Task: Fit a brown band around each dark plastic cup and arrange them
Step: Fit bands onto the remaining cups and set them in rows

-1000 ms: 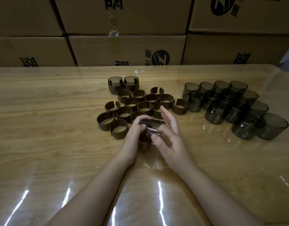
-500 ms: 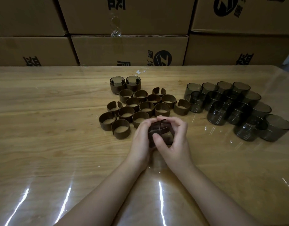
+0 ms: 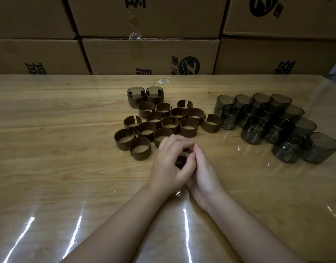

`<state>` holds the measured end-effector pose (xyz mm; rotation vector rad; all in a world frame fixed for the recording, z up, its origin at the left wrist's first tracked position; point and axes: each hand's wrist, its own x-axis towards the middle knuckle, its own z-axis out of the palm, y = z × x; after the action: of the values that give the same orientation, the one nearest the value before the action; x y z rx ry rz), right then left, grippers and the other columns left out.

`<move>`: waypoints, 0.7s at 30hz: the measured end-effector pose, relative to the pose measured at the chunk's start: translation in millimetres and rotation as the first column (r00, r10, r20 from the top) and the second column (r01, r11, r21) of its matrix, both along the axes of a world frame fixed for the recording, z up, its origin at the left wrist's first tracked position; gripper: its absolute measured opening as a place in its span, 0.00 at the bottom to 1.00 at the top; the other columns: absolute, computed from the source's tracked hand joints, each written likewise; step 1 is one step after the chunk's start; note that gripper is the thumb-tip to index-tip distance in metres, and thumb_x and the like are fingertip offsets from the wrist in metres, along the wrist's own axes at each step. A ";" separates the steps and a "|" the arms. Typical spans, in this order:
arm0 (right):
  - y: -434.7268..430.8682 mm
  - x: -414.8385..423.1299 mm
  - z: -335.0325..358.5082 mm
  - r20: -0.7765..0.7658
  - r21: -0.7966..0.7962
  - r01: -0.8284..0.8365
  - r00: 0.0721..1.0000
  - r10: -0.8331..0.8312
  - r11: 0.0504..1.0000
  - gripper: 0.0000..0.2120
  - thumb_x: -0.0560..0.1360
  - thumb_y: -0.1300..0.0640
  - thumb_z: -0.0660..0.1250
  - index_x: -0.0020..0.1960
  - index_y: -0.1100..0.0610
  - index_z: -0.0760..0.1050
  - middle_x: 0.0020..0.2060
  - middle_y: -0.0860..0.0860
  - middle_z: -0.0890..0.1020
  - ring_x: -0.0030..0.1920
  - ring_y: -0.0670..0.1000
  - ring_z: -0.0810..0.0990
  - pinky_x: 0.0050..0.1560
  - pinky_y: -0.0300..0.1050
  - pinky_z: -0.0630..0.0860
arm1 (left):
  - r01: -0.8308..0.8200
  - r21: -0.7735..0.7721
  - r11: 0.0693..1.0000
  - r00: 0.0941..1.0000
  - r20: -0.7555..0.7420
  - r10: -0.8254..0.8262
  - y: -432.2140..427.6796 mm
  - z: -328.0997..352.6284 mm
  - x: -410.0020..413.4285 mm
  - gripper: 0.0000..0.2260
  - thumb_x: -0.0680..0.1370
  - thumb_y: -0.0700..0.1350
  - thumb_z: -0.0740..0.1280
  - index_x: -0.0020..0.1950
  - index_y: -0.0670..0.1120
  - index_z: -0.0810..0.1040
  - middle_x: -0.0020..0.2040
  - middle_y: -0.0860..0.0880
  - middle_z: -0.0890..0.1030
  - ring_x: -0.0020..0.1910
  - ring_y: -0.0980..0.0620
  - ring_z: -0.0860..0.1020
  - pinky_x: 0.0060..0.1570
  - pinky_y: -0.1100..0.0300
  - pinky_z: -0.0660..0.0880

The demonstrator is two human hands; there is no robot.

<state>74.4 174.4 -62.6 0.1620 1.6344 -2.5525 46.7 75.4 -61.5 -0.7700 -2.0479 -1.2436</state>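
Left hand (image 3: 169, 166) and right hand (image 3: 206, 177) curl round one cup (image 3: 181, 160), likely pressing its band home (mostly hidden). Next: place it ahead, beside banded pair (image 3: 145, 96).

Fourteen loose brown bands (image 3: 170, 124) lie beyond the left hand (image 3: 169, 168) and right hand (image 3: 205, 177). Two banded cups (image 3: 136, 96) stand farther off. Perhaps thirteen overlapping bare dark cups (image 3: 255, 130) sit to the right, and one held cup (image 3: 181, 160) is between the hands.

Film-covered bench (image 3: 59, 168) carries bands (image 3: 189, 130) just beyond the left grip (image 3: 169, 164), banded cups (image 3: 136, 97) farther, bare cups (image 3: 254, 133) right of the right grip (image 3: 205, 179).
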 end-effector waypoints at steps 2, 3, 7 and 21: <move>-2.9 1.6 0.5 -0.067 0.128 0.053 0.997 -0.044 0.990 0.20 0.79 0.40 0.56 0.63 0.48 0.75 0.58 0.49 0.82 0.60 0.45 0.80 0.60 0.47 0.76 | 0.017 0.063 0.998 0.999 0.036 -0.020 1.0 1.2 1.7 0.09 0.75 0.42 0.64 0.51 0.40 0.81 0.48 0.46 0.80 0.50 0.51 0.78 0.51 0.56 0.75; -4.8 2.0 0.9 -0.134 0.220 0.093 0.989 -0.064 0.971 0.20 0.77 0.38 0.55 0.63 0.45 0.74 0.58 0.47 0.81 0.60 0.43 0.79 0.61 0.44 0.75 | 0.019 0.142 0.990 0.996 0.088 -0.032 2.3 3.4 2.7 0.08 0.75 0.41 0.64 0.50 0.41 0.81 0.49 0.47 0.80 0.50 0.53 0.78 0.51 0.59 0.75; -9.9 3.2 2.0 -0.366 0.412 0.222 0.929 -0.063 0.884 0.18 0.75 0.39 0.56 0.64 0.37 0.65 0.63 0.41 0.75 0.62 0.34 0.72 0.59 0.29 0.69 | -0.096 0.391 0.915 0.954 0.298 -0.027 6.9 15.2 11.4 0.07 0.76 0.45 0.62 0.46 0.52 0.79 0.47 0.52 0.81 0.51 0.57 0.79 0.50 0.68 0.73; 7.8 -3.0 5.9 -0.443 0.408 0.360 0.882 -0.163 0.839 0.14 0.72 0.38 0.61 0.57 0.30 0.72 0.57 0.41 0.78 0.56 0.39 0.77 0.49 0.33 0.76 | -0.056 0.581 0.812 0.670 0.625 -0.401 18.8 2.8 12.2 0.07 0.81 0.47 0.61 0.55 0.48 0.76 0.53 0.44 0.79 0.50 0.59 0.81 0.44 0.61 0.78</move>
<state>71.5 182.2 -56.7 -0.1057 2.5614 -2.4102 58.9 94.2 -58.6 -0.1731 -1.9708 -2.4436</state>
